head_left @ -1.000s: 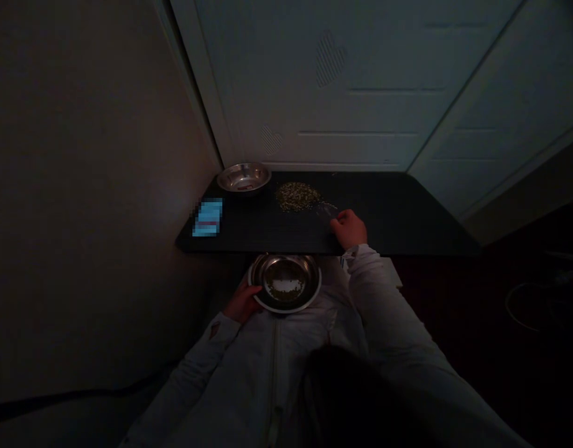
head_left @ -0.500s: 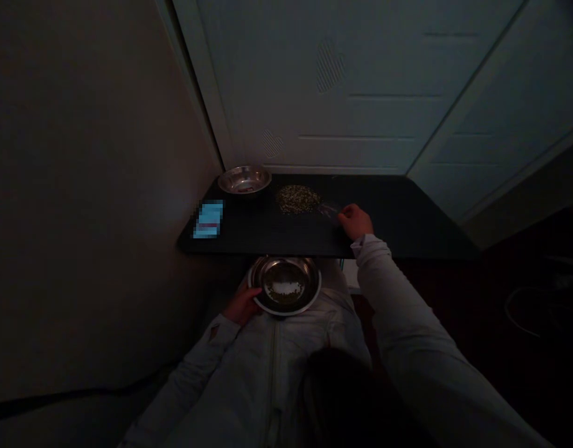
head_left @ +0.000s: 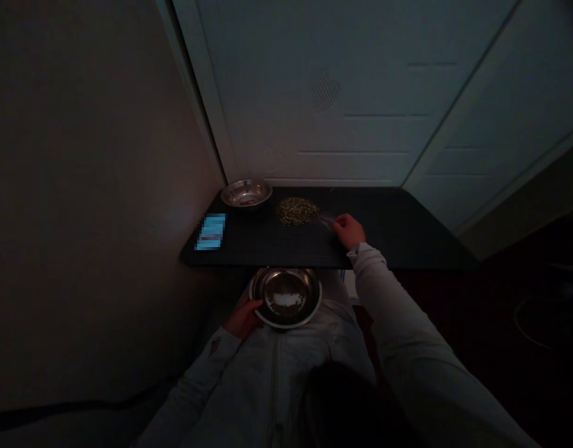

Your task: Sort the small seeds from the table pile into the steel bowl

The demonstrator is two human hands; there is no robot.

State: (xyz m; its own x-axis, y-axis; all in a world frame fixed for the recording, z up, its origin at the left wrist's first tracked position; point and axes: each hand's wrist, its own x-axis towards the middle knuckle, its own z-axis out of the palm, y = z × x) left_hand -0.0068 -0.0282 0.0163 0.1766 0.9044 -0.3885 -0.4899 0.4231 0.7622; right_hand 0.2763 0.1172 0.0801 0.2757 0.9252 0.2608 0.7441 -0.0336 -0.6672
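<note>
On my lap, just below the table edge, sits a metal bowl [head_left: 286, 320] with small greenish grains scattered over its bottom. My left hand [head_left: 243, 317] grips its left rim, thumb on top. Above the dark table, my right hand [head_left: 350, 231] is closed on a clear plastic thing [head_left: 326, 219], too dim to name exactly. The far end of that thing reaches the right edge of a heap of mixed pale and greenish grains [head_left: 296, 211] spread on the tabletop.
A second metal bowl [head_left: 247, 195] stands at the back left of the dark table [head_left: 249, 249]. In front of it lies a pixelated bright phone-like screen [head_left: 211, 232]. A wall rises on the left and a white panelled door [head_left: 361, 87] behind. The room is dim.
The view has tilted slightly upward, so everything sits lower. My right hand has shifted a little left toward the grain heap, with the clear plastic thing. My left hand stays on the bowl.
</note>
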